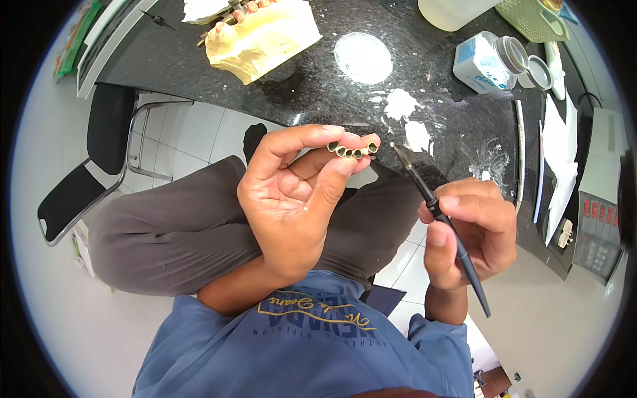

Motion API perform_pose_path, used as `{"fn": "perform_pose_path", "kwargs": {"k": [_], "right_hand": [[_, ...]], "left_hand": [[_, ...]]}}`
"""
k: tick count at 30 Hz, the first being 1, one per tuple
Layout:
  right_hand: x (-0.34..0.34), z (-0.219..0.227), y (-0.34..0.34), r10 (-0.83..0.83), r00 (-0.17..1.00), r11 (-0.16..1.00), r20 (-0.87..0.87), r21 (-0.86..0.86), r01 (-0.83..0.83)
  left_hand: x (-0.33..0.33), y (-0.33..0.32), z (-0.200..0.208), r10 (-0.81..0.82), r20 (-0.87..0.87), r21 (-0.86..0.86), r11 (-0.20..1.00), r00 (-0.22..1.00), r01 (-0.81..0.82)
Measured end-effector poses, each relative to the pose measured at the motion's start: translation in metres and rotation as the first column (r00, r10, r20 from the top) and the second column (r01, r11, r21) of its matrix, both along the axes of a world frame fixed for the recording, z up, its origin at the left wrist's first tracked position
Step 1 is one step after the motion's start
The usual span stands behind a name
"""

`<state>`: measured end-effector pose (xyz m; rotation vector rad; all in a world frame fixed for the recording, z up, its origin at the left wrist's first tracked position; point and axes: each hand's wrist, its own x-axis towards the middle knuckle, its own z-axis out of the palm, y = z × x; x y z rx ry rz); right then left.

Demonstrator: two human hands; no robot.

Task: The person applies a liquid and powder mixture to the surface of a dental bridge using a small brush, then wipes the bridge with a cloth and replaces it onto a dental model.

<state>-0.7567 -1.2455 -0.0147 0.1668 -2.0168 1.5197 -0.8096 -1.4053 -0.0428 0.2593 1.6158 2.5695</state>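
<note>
The left hand pinches one dental bridge framework between thumb and fingertips, a row of about four hollow units (the far-left one partly hidden), raised over the lap near the black countertop. The right hand clamps its fingers round one slim black brush, tip just right of the bridge. Far off sit one plaster cast and one white jar, with two white powder smears between.

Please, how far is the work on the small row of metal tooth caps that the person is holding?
Done: white paste patches lie smeared on the black counter, and a small jar stands open. In hand: the left hand pinches the metal bridge, hollow sides up; the right hand holds a fine brush, tip just beside it. Left: the caps look bare metal, so coating seems hardly begun.
</note>
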Motion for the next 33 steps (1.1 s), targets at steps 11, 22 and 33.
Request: {"fn": "perform_pose_path", "kwargs": {"k": [11,22,33], "right_hand": [[-0.0048,-0.0044,0.0014,0.115,0.993,0.978,0.001,0.177,-0.114],[-0.0072,-0.0040,0.0002,0.126,0.992,0.969,-0.009,0.216,-0.121],[-0.0084,-0.0042,-0.0005,0.104,0.994,0.980,-0.029,0.174,-0.098]], "left_hand": [[0.0009,0.0007,0.0007,0.004,-0.005,-0.014,1.000,1.000,-0.004],[0.0009,-0.0010,-0.0008,0.000,-0.023,-0.010,1.000,1.000,0.000],[-0.0009,-0.0019,-0.0023,0.001,-0.044,0.078,0.997,0.999,0.003]]}}
